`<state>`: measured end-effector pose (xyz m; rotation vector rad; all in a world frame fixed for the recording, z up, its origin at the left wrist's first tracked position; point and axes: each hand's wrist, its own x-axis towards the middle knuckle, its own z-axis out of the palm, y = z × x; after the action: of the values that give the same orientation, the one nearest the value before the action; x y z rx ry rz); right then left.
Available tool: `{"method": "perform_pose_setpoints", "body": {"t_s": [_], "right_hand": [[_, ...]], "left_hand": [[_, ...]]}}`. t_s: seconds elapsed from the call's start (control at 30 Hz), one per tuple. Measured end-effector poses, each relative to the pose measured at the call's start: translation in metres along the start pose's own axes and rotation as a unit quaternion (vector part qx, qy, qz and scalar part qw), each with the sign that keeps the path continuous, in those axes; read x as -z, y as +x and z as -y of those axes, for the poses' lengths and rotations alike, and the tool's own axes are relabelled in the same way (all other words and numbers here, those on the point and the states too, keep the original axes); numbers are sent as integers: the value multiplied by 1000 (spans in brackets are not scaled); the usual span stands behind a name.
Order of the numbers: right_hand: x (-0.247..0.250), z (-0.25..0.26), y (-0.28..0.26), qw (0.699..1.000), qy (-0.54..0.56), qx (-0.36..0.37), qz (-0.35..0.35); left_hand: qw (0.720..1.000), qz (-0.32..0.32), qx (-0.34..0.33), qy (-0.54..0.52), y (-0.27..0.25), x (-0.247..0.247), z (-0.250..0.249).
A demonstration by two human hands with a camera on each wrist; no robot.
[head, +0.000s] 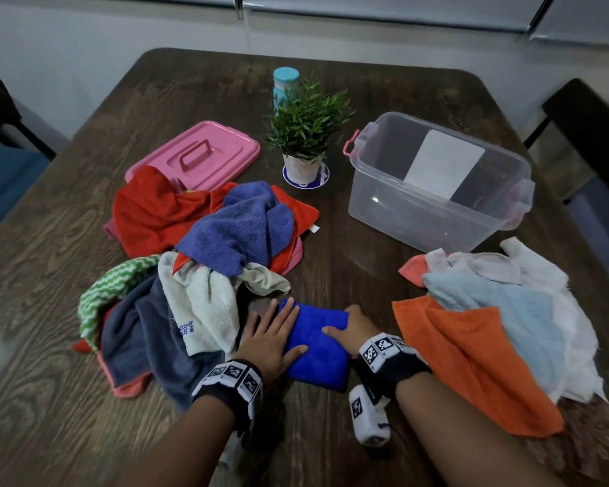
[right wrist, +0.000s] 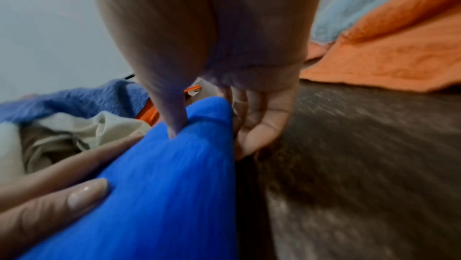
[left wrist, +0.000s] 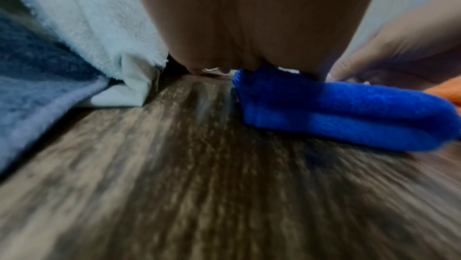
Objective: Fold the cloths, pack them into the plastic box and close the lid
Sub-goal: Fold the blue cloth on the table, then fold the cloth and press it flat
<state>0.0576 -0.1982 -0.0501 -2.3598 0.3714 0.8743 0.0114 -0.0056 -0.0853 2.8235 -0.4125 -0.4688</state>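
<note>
A folded bright blue cloth (head: 317, 342) (left wrist: 336, 110) (right wrist: 162, 185) lies on the table near me, between both hands. My left hand (head: 271, 332) (left wrist: 249, 18) rests flat on its left part with fingers straight. My right hand (head: 352, 328) (right wrist: 224, 28) grips its right edge: the thumb presses on top and the fingers curl against the side. The clear plastic box (head: 401, 212) stands open and empty at the back right. Its pink lid (head: 197, 156) lies flat at the back left, partly under a red cloth.
A heap of unfolded cloths (head: 208, 233) (red, purple-blue, cream, navy, green-striped) lies to the left. Another heap (head: 489, 311) of orange, light blue and white cloths lies to the right. A potted plant (head: 306, 135) and a teal bottle (head: 285, 82) stand at the back centre.
</note>
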Motion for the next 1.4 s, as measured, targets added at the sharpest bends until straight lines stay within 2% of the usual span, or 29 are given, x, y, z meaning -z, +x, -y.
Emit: {"method": "perform_pose_setpoints", "body": {"t_s": [0.1, 0.17, 0.23, 0.27, 0.37, 0.5, 0.6, 0.67, 0.73, 0.8, 0.87, 0.93, 1.0, 1.07, 1.1, 1.17, 1.23, 1.3, 1.4], "right_hand": [[5, -7, 3, 995, 83, -24, 49], [13, -10, 3, 990, 134, -38, 33], [21, -13, 8, 977, 206, -51, 1], [25, -14, 13, 963, 262, -64, -19], [38, -16, 28, 891, 432, -121, -64], [58, -6, 40, 817, 552, -151, -72], [66, 8, 48, 752, 639, -136, -84], [69, 17, 52, 737, 659, -122, -90], [70, 23, 53, 743, 653, -113, -92], [68, 25, 52, 768, 619, -130, -99], [61, 24, 45, 808, 560, -148, -112], [50, 20, 37, 866, 453, -140, -159], [38, 12, 30, 929, 296, -85, -206], [33, 10, 19, 962, 186, -7, -200], [32, 11, 14, 973, 141, 26, -183], [31, 19, 3, 981, 90, 91, -147], [32, 33, -9, 972, 89, 166, -138], [33, 49, -19, 954, 91, 244, -147], [38, 75, -37, 920, 81, 348, -159]], "left_hand": [[995, -62, 3, -76, 0, 10, -3], [986, -116, 15, -123, -2, 12, -2], [977, -143, 30, -152, -5, 12, 0], [976, -151, 33, -154, -6, 13, 1], [980, -143, 37, -132, -7, 12, 6], [988, -132, 23, -82, -8, 8, 16], [979, -184, -2, -82, -9, 21, 15], [968, -237, -21, -78, -6, 39, 16], [959, -277, -11, -54, 2, 61, 21], [952, -304, 28, -16, 11, 82, 31], [948, -305, 76, 42, 18, 99, 42], [955, -264, 109, 82, 22, 112, 54], [962, -217, 128, 101, 25, 120, 66], [968, -193, 143, 74, 24, 129, 72], [967, -202, 144, 56, 24, 133, 73], [962, -236, 133, 26, 24, 141, 70], [950, -292, 112, -11, 23, 151, 60], [933, -344, 81, -65, 21, 161, 46], [918, -371, 22, -137, 16, 175, 21]]}}
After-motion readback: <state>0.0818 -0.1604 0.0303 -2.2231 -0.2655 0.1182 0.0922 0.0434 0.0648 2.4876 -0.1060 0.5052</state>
